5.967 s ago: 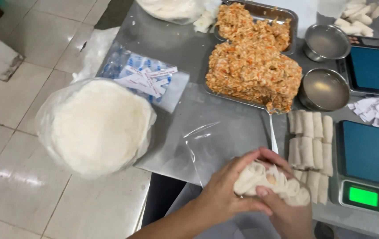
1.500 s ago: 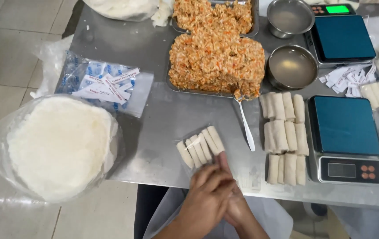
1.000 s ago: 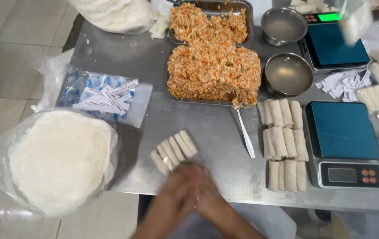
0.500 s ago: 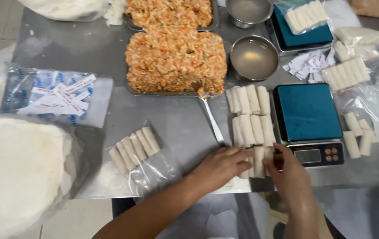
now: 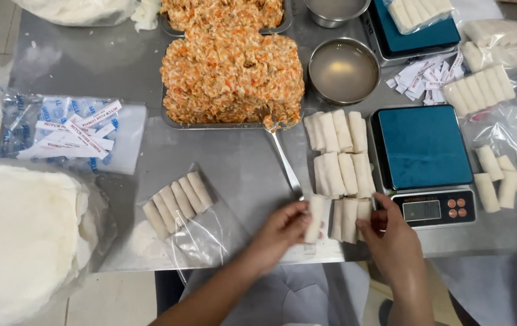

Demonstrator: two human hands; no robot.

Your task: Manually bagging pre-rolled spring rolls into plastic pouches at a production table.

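Note:
My left hand (image 5: 279, 232) grips one white spring roll (image 5: 316, 218) at the left end of the nearest row of rolls, close to the table's front edge. My right hand (image 5: 391, 232) touches the right end of that same row (image 5: 350, 218), its fingers against the outer roll. More rows of spring rolls (image 5: 338, 154) lie just behind. A clear bag with several rolls inside (image 5: 178, 198) rests to the left of my hands.
A blue-topped scale (image 5: 424, 157) stands right of the rolls. A tray of orange filling (image 5: 231, 66) with a spoon (image 5: 285, 163), a metal bowl (image 5: 343, 69), a wrapper stack (image 5: 17, 235), small packets (image 5: 68, 133) and bagged rolls (image 5: 481, 90) surround them.
The filled bag was laid down at the left and released. Both hands moved right to the nearest row of rolls, and the left hand closed on the end roll.

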